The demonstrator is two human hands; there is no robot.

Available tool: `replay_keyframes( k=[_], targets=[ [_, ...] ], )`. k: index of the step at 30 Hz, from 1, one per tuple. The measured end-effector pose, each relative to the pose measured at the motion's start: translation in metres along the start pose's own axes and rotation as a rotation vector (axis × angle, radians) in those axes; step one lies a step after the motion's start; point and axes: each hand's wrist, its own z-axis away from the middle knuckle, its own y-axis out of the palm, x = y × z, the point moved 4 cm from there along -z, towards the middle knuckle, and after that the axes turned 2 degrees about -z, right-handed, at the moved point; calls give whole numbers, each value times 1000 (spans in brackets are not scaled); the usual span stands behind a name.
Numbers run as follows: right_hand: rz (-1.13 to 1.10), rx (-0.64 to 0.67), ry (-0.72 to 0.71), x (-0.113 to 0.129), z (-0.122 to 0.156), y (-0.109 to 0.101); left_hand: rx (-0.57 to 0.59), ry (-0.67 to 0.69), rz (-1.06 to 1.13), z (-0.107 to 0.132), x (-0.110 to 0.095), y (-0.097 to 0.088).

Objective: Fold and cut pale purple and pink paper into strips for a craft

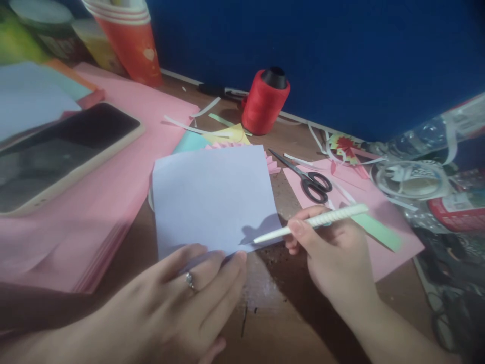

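A light blue sheet of paper [214,199] lies on the brown table in front of me. My left hand [200,293], with a ring on one finger, rests flat along the sheet's near edge, fingers stretched out. A white pen [322,217] is pinched in my right hand [333,247], its tip over the sheet's lower right part. Whether the tip touches the paper I cannot tell. Beyond the sheet, pink pleated paper [272,164] and yellow paper [237,134] stick out from behind it. Black-handled scissors [312,184] lie to the right, partly on pink paper [382,237].
A phone [76,146] lies on stacked pink paper [170,101] at left. Red cups [132,50] stand behind. A red thread spool [265,101] stands near the blue wall, beside a black marker [212,91]. At right are a tape roll [411,179] and a plastic bottle [435,126].
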Motion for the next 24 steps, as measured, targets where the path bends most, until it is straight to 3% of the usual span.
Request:
replay_keyframes(
  k=[6, 18, 24],
  targets=[
    [73, 18, -62, 6, 5, 3, 22, 36, -31, -5, 3, -4],
    [36, -13, -36, 0, 3, 0, 67, 0, -3, 3, 0, 2],
    [32, -38, -9, -1, 3, -1, 35, -16, 0, 2, 1, 1]
  ],
)
